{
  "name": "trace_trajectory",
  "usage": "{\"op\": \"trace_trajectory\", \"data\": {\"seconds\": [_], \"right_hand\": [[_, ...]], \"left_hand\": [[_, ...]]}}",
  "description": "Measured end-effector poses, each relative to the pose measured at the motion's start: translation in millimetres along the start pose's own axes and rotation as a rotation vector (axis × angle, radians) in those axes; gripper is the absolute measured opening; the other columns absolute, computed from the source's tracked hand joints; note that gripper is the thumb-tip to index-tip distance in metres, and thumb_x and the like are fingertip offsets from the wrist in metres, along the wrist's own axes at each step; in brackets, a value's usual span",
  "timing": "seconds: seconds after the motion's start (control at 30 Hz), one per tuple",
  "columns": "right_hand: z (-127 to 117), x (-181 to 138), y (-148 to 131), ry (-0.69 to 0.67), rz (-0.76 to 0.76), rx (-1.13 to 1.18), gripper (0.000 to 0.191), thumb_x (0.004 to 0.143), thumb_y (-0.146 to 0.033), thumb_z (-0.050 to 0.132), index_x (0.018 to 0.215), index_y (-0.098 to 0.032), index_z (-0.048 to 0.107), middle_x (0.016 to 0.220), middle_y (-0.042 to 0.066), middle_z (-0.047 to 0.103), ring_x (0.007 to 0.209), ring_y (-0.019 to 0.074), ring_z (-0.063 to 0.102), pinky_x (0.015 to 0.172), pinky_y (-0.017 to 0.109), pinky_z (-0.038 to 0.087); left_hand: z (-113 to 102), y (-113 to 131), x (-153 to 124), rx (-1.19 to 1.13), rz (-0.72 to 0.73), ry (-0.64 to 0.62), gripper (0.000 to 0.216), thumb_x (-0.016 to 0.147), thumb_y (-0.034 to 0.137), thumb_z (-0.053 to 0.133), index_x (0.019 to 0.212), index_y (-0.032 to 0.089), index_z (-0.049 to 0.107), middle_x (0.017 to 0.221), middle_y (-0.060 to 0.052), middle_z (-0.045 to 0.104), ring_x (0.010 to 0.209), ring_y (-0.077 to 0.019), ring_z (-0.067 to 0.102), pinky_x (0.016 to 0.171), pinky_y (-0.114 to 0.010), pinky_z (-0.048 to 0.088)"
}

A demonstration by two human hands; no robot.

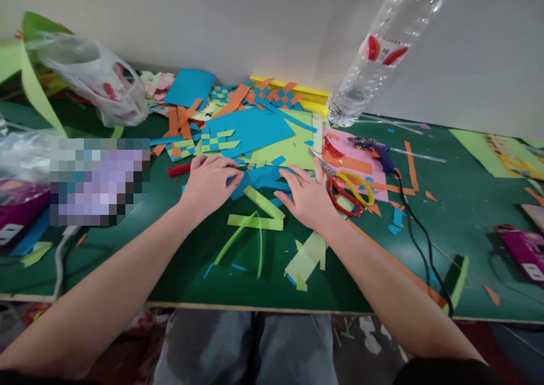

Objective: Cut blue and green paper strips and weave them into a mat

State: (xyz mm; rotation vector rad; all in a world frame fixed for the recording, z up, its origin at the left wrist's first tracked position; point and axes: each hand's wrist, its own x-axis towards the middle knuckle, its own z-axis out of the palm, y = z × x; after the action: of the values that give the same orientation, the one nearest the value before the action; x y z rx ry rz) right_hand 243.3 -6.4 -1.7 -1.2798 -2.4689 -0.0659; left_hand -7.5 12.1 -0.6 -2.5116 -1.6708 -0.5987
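My left hand (208,186) and right hand (308,198) are resting palm-down over blue paper strips (261,178).
The left is lying half open — fingers slightly bent, thumb standing apart — and whether its tips are pressing on paper I cannot tell. The right is lying wider open, gripping nothing, its fingertips touching the blue paper strips, which are stretching between my two hands. Light green strips (263,203) are lying nearer me than that gap; scissors (334,174) are lying just right of my right hand, and a glue gun (383,157) is resting farther right. A red tassel (178,170) is lying just left of my left hand's fingers.
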Motion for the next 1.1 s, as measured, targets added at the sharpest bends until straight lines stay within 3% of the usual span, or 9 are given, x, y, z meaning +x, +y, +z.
{"op": "trace_trajectory", "data": {"seconds": [0.23,0.33,0.47,0.73,0.93,1.1], "right_hand": [[3.6,-2.2,0.6,0.059,0.077,-0.073,0.054,0.101,-0.049,0.03,0.128,-0.009,0.055,0.118,0.017,0.07,0.127,0.0322,0.053,0.118,0.065,0.001],[1.8,-1.1,0.1,0.064,0.063,-0.039,0.054,0.1,-0.05,0.032,0.133,-0.011,0.05,0.132,0.017,0.062,0.131,0.0303,0.05,0.119,0.063,0.002],[-0.2,0.4,-1.1,-0.061,-0.098,0.045,0.057,0.1,-0.05,0.032,0.142,-0.013,0.042,0.145,0.012,0.052,0.14,0.0258,0.041,0.122,0.057,0.006],[1.8,-1.2,-0.6,-0.009,0.024,-0.007,0.057,0.1,-0.051,0.03,0.136,-0.01,0.048,0.125,0.016,0.067,0.133,0.0313,0.047,0.119,0.064,0.001],[3.6,0.1,0.8,-0.026,-0.009,0.04,0.054,0.1,-0.048,0.034,0.137,-0.011,0.047,0.13,0.017,0.063,0.124,0.031,0.055,0.119,0.062,0.012],[1.1,0.9,0.2,-0.091,-0.158,0.194,0.051,0.099,-0.045,0.04,0.135,-0.01,0.049,0.131,0.016,0.062,0.124,0.0287,0.056,0.114,0.052,0.034]], "left_hand": [[0.3,-6.8,-0.7,0.064,0.007,-0.041,0.027,0.094,0.037,0.053,0.106,0.023,0.074,0.114,-0.008,0.07,0.113,-0.0295,0.059,0.103,-0.049,0.034],[-1.2,-6.3,-1.1,0.086,0.003,-0.062,0.03,0.094,0.038,0.053,0.113,0.023,0.071,0.115,-0.009,0.069,0.113,-0.0303,0.059,0.102,-0.049,0.035],[-2.1,-6.1,-0.7,0.055,0.026,-0.077,0.031,0.097,0.036,0.047,0.111,0.023,0.071,0.118,-0.008,0.069,0.113,-0.0294,0.059,0.102,-0.048,0.036],[-2.9,-8.9,-0.1,0.022,0.031,-0.082,0.027,0.095,0.03,0.051,0.108,0.02,0.071,0.112,-0.01,0.071,0.108,-0.0305,0.062,0.099,-0.047,0.038],[-4.2,-7.1,0.0,-0.001,0.001,-0.079,0.025,0.093,0.028,0.054,0.109,0.02,0.071,0.109,-0.01,0.071,0.107,-0.0307,0.063,0.098,-0.047,0.038],[-6.5,-4.7,1.9,-0.038,-0.06,-0.088,0.023,0.091,0.025,0.057,0.11,0.022,0.069,0.098,-0.006,0.072,0.098,-0.0273,0.064,0.094,-0.043,0.039]]}}
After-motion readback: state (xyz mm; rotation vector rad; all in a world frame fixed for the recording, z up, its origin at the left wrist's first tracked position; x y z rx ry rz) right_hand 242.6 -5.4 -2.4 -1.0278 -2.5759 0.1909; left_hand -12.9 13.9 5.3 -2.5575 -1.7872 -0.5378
